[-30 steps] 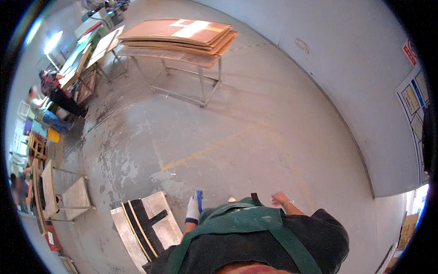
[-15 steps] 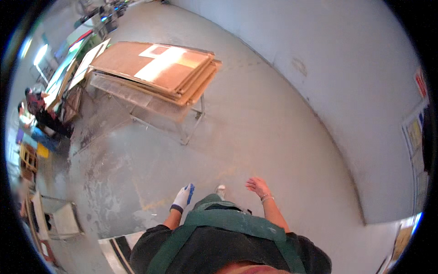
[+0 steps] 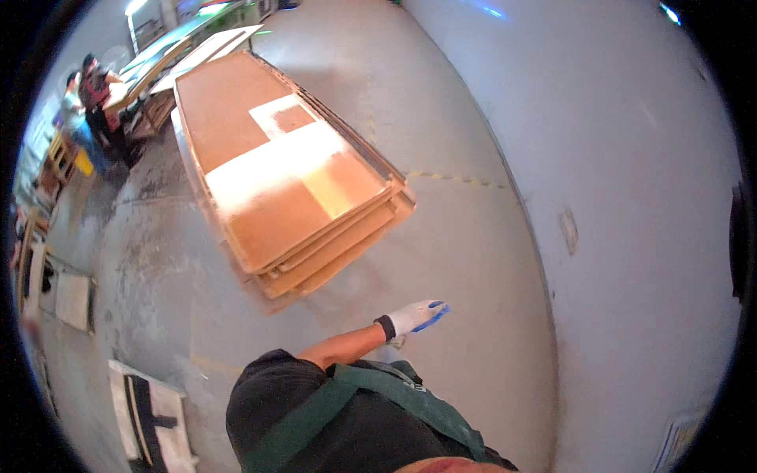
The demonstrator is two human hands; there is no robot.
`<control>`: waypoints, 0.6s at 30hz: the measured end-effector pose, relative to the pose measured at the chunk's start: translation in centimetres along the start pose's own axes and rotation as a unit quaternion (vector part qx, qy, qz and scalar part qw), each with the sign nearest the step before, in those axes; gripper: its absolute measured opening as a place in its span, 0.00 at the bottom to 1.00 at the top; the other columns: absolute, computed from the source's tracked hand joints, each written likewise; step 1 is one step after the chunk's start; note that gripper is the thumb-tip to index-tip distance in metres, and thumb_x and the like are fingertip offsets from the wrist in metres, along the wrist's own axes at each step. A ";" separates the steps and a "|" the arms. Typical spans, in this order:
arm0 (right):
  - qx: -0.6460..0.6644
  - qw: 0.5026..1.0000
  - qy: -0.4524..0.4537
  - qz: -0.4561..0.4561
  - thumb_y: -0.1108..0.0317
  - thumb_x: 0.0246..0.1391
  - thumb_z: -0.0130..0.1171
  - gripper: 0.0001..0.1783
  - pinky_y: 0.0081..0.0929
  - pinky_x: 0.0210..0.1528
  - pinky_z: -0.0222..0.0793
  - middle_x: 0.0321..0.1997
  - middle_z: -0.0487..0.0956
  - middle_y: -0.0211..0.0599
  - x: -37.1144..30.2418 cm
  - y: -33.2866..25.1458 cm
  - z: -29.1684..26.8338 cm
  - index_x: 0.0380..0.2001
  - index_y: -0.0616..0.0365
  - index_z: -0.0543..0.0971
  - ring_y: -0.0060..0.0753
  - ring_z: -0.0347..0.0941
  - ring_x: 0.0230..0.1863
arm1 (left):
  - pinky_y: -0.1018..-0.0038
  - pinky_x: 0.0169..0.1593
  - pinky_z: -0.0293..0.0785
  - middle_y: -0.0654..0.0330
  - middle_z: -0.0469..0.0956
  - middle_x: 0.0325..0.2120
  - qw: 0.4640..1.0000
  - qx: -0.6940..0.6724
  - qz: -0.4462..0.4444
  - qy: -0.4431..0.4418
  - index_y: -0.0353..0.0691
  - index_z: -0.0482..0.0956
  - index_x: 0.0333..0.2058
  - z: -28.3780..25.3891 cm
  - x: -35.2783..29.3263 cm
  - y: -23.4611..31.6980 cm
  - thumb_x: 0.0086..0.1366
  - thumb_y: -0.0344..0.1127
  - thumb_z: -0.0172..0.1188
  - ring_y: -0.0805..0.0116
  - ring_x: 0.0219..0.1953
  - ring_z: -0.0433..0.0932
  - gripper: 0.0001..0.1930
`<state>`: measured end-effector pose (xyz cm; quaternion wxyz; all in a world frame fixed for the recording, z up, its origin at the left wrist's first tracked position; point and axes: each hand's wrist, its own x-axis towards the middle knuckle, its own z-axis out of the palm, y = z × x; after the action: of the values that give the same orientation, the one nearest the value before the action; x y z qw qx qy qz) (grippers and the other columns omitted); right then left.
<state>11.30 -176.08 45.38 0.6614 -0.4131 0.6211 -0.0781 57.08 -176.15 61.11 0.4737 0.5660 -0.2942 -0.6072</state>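
My left hand point(image 3: 418, 317), in a white knit glove with a blue coated palm and a dark cuff, is stretched forward across my body. Its fingers look extended and slightly bent, with nothing visible in them. The hand hangs over the grey floor, apart from the stack of brown wooden panels point(image 3: 236, 150) ahead and to the left. On top of that stack lie bright, glossy patches of light. My right hand is out of the picture.
A pale wall point(image 3: 615, 158) runs along the right. Two people point(image 3: 98, 102) stand by a long worktable point(image 3: 169, 47) at the far left. A white board with black strips point(image 3: 150, 418) lies at the lower left. Yellow-black tape point(image 3: 457, 180) marks the floor.
The panel stack has come nearer and appears larger as I moved forward and turned. My left hand has swung to the right across my body. My bare right hand has left the view.
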 end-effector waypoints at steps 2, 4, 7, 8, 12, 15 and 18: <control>-0.133 0.985 -0.086 -0.063 0.62 0.67 0.48 0.18 0.40 0.55 0.74 0.39 0.82 0.50 8.0 -7.4 2.3 0.39 0.69 0.78 0.46 0.79 0.42 | 0.62 0.65 0.65 0.44 0.72 0.60 0.973 0.196 0.092 0.082 0.39 0.70 0.62 -5.1 8.6 -1.8 0.75 0.57 0.41 0.49 0.62 0.71 0.31; -0.245 0.947 -0.127 -0.165 0.61 0.67 0.48 0.19 0.40 0.56 0.74 0.39 0.82 0.51 15.4 -15.7 3.3 0.40 0.69 0.79 0.46 0.79 0.43 | 0.66 0.61 0.67 0.49 0.76 0.56 0.941 0.280 0.143 0.127 0.39 0.73 0.60 -8.4 16.2 -1.6 0.75 0.56 0.42 0.58 0.58 0.73 0.29; 0.228 0.968 -0.075 -0.077 0.60 0.63 0.56 0.15 0.41 0.44 0.79 0.36 0.83 0.42 31.8 -31.8 3.7 0.40 0.63 0.80 0.41 0.80 0.39 | 0.73 0.55 0.71 0.58 0.80 0.52 0.961 0.105 0.213 0.140 0.40 0.75 0.58 -9.7 26.1 5.8 0.76 0.52 0.46 0.71 0.51 0.76 0.25; 0.144 0.952 -0.209 -0.173 0.58 0.64 0.54 0.16 0.41 0.43 0.78 0.34 0.82 0.40 35.1 -38.9 7.4 0.37 0.63 0.80 0.41 0.80 0.37 | 0.75 0.56 0.70 0.60 0.79 0.53 0.971 -0.021 0.192 0.140 0.39 0.75 0.59 -11.9 27.2 7.3 0.76 0.53 0.46 0.73 0.52 0.76 0.26; -0.041 0.927 -0.259 -0.267 0.57 0.66 0.54 0.17 0.30 0.42 0.78 0.37 0.83 0.39 39.6 -66.8 26.9 0.40 0.62 0.80 0.33 0.80 0.35 | 0.81 0.52 0.70 0.62 0.80 0.53 0.935 -0.252 0.149 0.201 0.36 0.74 0.59 -20.5 33.4 11.2 0.75 0.51 0.50 0.78 0.49 0.76 0.26; -0.117 0.883 -0.320 -0.322 0.56 0.66 0.55 0.18 0.32 0.43 0.78 0.39 0.83 0.39 39.3 -78.2 39.7 0.44 0.61 0.79 0.31 0.80 0.38 | 0.78 0.53 0.71 0.63 0.80 0.52 0.917 -0.239 0.154 0.279 0.39 0.76 0.58 -28.4 39.0 12.1 0.76 0.53 0.48 0.76 0.48 0.76 0.25; -0.263 0.803 -0.373 -0.382 0.55 0.67 0.56 0.20 0.32 0.44 0.78 0.43 0.83 0.40 44.4 -85.8 46.4 0.49 0.63 0.77 0.33 0.81 0.40 | 0.75 0.54 0.72 0.63 0.81 0.50 0.884 -0.260 0.216 0.324 0.40 0.77 0.57 -36.1 46.7 15.6 0.75 0.55 0.47 0.74 0.49 0.77 0.26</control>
<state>97.14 -238.08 61.69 0.6244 -0.7726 0.1148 0.0021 99.92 -217.97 49.22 0.7920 0.5101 -0.0710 -0.3277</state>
